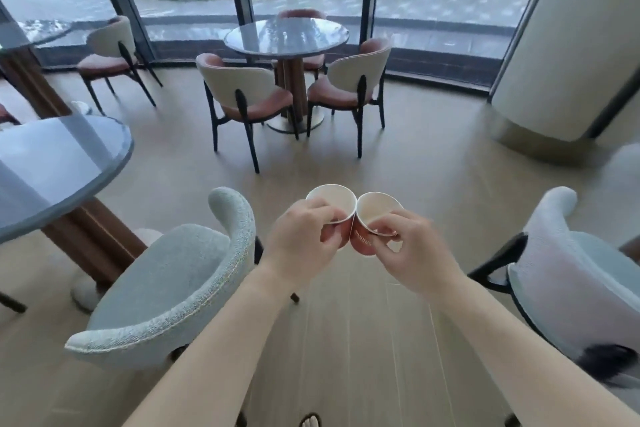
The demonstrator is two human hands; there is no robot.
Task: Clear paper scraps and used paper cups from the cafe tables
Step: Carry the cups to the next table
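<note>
Pinching rims, left grip (301, 243) holds left cup (332, 201), right grip (415, 250) right cup (377, 208), above plank floor (433, 166).

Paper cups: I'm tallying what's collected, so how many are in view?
2. The left cup is in the left hand, the right cup in the right hand, sides touching. None shows on the tables, though some tabletops are cut off.
</note>
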